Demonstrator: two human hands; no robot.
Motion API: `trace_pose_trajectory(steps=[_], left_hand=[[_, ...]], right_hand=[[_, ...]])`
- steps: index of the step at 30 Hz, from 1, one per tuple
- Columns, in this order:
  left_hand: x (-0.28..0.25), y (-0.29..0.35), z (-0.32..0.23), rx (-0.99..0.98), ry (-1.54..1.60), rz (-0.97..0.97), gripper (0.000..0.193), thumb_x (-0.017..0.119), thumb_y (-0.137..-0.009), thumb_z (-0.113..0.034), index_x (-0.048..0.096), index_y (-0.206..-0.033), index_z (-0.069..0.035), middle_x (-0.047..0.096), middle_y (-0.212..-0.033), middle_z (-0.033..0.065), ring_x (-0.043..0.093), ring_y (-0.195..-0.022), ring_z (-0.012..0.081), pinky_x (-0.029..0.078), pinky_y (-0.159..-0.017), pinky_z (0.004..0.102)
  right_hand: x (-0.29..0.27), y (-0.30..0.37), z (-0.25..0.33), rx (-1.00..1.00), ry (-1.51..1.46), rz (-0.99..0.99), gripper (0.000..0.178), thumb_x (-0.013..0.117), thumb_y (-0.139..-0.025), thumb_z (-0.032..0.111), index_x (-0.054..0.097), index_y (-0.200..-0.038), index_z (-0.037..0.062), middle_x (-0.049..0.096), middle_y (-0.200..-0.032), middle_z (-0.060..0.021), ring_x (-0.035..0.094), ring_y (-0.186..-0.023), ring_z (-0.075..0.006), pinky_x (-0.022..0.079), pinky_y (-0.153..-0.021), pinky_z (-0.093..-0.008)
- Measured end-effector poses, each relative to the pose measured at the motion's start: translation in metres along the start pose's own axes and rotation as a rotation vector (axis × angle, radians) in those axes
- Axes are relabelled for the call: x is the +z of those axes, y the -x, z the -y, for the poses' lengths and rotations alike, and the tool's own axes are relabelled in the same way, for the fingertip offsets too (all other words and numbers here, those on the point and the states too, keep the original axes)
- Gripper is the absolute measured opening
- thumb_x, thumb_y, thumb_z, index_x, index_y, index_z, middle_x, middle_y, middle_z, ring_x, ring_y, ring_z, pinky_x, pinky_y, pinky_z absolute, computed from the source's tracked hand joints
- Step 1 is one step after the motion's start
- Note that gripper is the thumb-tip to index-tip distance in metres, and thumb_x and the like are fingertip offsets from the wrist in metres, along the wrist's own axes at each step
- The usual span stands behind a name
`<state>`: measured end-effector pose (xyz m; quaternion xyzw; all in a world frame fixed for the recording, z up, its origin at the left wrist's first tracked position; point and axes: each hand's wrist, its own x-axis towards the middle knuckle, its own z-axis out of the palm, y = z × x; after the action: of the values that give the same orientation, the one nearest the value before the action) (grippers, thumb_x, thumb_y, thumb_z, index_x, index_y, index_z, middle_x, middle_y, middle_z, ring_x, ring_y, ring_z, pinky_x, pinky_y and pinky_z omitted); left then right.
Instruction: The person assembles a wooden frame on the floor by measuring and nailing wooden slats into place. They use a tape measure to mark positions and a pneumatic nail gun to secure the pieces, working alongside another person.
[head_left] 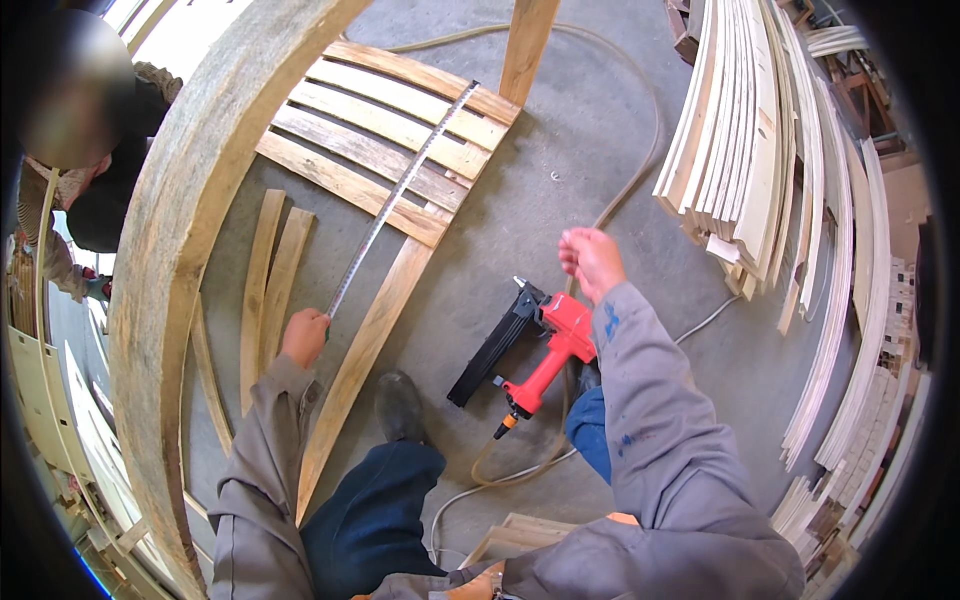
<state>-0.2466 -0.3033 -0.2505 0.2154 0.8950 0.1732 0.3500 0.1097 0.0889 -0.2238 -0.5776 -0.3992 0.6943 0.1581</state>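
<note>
My left hand [303, 338] is closed around a tape measure, whose case is mostly hidden in the fingers. Its metal blade [395, 195] stretches up and right across the slats of a wooden pallet-like frame [365, 155], reaching the farthest slat. Raised above the floor, my right hand [594, 262] has its fingers curled in; whether anything is inside cannot be seen. Below it a red and black nail gun [550, 355] lies on the concrete, a hose [560, 465] joined to its handle end.
A thick timber beam [170, 250] curves through the left side. Loose boards [262, 270] lie beside the frame. Stacked wood strips [735, 130] fill the right. A white cable [705, 320] crosses the floor. Another person [95, 200] is at the far left.
</note>
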Motion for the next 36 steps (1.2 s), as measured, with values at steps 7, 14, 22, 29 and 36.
trace_pose_trajectory(steps=[7,14,22,29,36], left_hand=[[0.022,-0.033,-0.025,0.058,-0.093,0.025,0.025,0.062,-0.088,-0.023,0.073,-0.089,-0.001,0.069,-0.089,0.0244,0.066,-0.089,0.0433,0.051,-0.077,0.0483],[0.032,-0.035,-0.019,0.014,-0.131,0.027,0.027,0.061,-0.089,-0.026,0.073,-0.089,-0.001,0.069,-0.093,0.0247,0.065,-0.089,0.0453,0.051,-0.078,0.0516],[0.033,-0.034,-0.011,0.034,-0.104,0.010,0.032,0.064,-0.089,-0.030,0.072,-0.090,0.001,0.069,-0.090,0.0263,0.065,-0.087,0.0450,0.050,-0.076,0.0512],[0.039,-0.027,-0.017,-0.076,0.004,0.040,0.029,0.067,-0.087,-0.028,0.073,-0.089,0.001,0.070,-0.083,0.0217,0.066,-0.078,0.0351,0.049,-0.070,0.0445],[0.045,-0.024,-0.015,-0.139,0.065,0.044,0.027,0.069,-0.086,-0.025,0.074,-0.091,0.000,0.071,-0.083,0.0181,0.066,-0.079,0.0302,0.049,-0.072,0.0419]], right_hand=[[-0.054,0.036,-0.045,0.132,-0.029,-0.119,0.021,0.066,-0.094,0.012,0.059,-0.111,0.0028,0.065,-0.088,-0.0054,0.060,-0.072,-0.0128,0.049,-0.058,-0.0280],[-0.046,0.031,-0.044,0.092,0.017,-0.102,0.026,0.067,-0.093,0.013,0.058,-0.115,0.0019,0.065,-0.091,-0.0060,0.061,-0.072,-0.0129,0.050,-0.060,-0.0273],[-0.034,0.033,-0.051,0.071,0.048,-0.064,0.028,0.067,-0.094,0.013,0.057,-0.117,0.0004,0.066,-0.092,-0.0074,0.062,-0.070,-0.0121,0.051,-0.059,-0.0266],[-0.010,0.034,-0.058,-0.023,0.177,-0.050,0.038,0.069,-0.091,0.012,0.056,-0.124,-0.0029,0.067,-0.095,-0.0091,0.063,-0.074,-0.0137,0.051,-0.062,-0.0268],[0.041,0.023,-0.050,-0.075,0.251,0.039,0.043,0.072,-0.087,0.010,0.059,-0.125,-0.0043,0.069,-0.098,-0.0120,0.064,-0.078,-0.0157,0.052,-0.069,-0.0310]])
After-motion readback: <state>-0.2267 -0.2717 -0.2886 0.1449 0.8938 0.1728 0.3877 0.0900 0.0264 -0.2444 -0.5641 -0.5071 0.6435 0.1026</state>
